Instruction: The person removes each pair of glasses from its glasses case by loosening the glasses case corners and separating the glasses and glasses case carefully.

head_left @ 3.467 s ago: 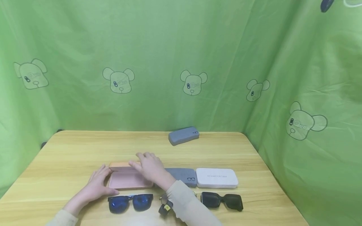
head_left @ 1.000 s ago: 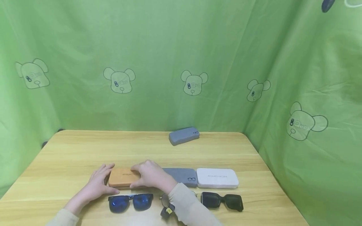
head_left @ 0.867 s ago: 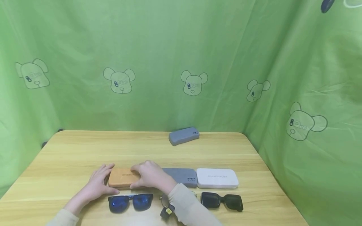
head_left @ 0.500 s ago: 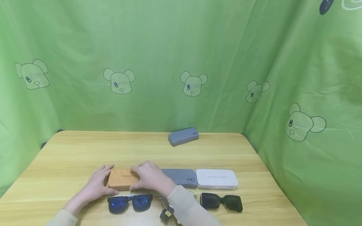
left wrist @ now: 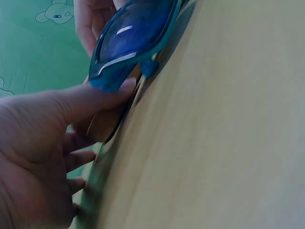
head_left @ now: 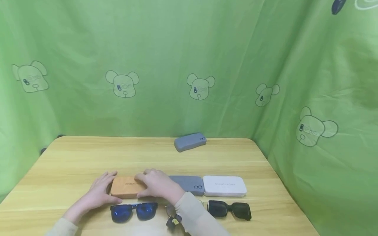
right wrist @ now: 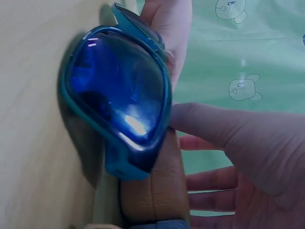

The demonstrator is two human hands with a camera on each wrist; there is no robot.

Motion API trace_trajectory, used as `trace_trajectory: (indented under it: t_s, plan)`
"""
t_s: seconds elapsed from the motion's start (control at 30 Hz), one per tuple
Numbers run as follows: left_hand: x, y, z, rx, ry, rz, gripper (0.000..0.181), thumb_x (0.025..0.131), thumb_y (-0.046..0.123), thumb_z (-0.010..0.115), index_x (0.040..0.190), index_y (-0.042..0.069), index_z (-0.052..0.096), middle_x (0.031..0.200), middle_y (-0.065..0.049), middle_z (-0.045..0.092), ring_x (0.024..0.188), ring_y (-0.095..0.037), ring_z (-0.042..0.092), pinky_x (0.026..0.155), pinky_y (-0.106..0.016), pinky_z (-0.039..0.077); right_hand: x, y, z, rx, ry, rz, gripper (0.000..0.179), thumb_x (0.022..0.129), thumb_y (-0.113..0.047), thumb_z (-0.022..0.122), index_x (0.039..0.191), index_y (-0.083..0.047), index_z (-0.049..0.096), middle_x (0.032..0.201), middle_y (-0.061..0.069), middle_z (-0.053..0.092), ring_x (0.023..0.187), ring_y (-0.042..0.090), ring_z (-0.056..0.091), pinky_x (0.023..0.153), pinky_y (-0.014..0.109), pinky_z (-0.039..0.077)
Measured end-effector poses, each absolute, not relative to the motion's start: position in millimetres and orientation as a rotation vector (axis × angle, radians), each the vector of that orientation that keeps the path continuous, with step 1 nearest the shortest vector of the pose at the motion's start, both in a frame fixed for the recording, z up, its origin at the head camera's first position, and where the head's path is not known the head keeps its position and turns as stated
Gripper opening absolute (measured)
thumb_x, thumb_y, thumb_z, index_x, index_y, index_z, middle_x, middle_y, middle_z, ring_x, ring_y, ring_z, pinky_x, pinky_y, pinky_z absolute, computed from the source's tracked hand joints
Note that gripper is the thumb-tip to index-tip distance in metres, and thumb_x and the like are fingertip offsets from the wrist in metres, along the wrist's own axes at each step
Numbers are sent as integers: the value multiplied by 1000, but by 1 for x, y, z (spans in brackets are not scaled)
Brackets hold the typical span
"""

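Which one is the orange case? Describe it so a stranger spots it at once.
On the wooden table, find the row of three closed cases. At its left end, between the left hand and right hand, lies the orange case, its warm colour unlike the grey case and white case farther right.

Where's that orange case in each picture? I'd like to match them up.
Head: the orange case is low in the picture, left of centre.
Left wrist: left of centre, around mid-height, partly hidden.
Right wrist: bottom middle, partly hidden.
Shared landmark: the blue-lensed sunglasses, visible in all three.
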State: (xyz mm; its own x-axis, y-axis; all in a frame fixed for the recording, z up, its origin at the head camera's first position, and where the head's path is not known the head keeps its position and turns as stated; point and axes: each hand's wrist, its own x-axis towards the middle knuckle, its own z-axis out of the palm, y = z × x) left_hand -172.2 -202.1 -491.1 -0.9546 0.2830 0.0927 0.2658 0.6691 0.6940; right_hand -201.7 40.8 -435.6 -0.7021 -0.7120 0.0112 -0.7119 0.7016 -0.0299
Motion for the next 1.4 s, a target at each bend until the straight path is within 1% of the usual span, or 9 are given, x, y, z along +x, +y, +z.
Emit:
trace_trajectory:
  t_s: [0.17,0.3,0.4,0.57,0.7,0.97,1.1,1.23,1.4]
  plan:
    - [-172,-207,-482,509,2792,1175,99,60,37,88,137,-7,45,148,-35,35,137,-61,18,106,-79,11,-204,45,-431,-1196,2849,-58,65,79,-55,73,135,-27,56,119,-2,67,99,11,64,87,24,54]
    - [-172,-211,-473,495,2724,1170,102,64,38,86,142,-7,38,147,-34,37,136,-58,28,107,-75,21,-207,50,-422,-1208,2830,-53,59,83,-53,70,133,-26,57,119,-3,67,101,11,64,89,25,54]
    - [-172,-213,-464,485,2681,1179,101,68,36,84,144,-7,34,146,-33,39,134,-56,34,107,-72,26,-208,53,-413,-1202,2837,-34,58,84,-52,68,134,-24,57,124,-1,67,106,14,65,92,27,54]
    - [-174,-213,-445,469,2655,1167,96,74,39,80,147,-3,33,147,-32,38,133,-57,35,103,-73,32,-211,61,-402,-1173,2871,-4,57,86,-50,68,135,-24,56,131,3,64,112,18,65,95,31,55]
    - [-178,-209,-432,498,2670,1128,91,78,42,76,147,0,35,148,-31,38,132,-57,37,100,-73,37,-214,70,-394,-1157,2906,50,54,87,-48,67,135,-24,56,130,2,65,112,19,65,94,32,55]
    - [-190,-197,-411,642,2713,1051,76,86,40,70,143,-1,42,142,-30,47,127,-55,44,101,-69,41,-222,94,-378,-1129,2940,89,53,90,-44,65,135,-19,57,127,8,66,110,23,66,93,37,56]
    - [-199,-187,-404,715,2741,1016,70,88,39,68,140,-2,45,139,-29,51,125,-53,48,101,-66,42,-231,112,-367,-1073,2953,118,55,90,-44,65,138,-18,54,131,9,63,116,26,63,99,42,53]
    - [-209,-174,-398,753,2776,974,64,89,37,68,138,0,49,135,-25,56,123,-48,52,101,-62,45,-239,132,-355,-949,2964,129,58,90,-44,65,140,-17,51,137,11,59,124,30,57,106,51,46]
    - [-219,-156,-389,768,2840,940,54,89,30,68,132,1,54,129,-22,61,118,-43,57,100,-59,48,-251,155,-345,-927,2988,172,56,89,-41,67,136,-14,54,129,12,63,117,34,61,100,54,50]
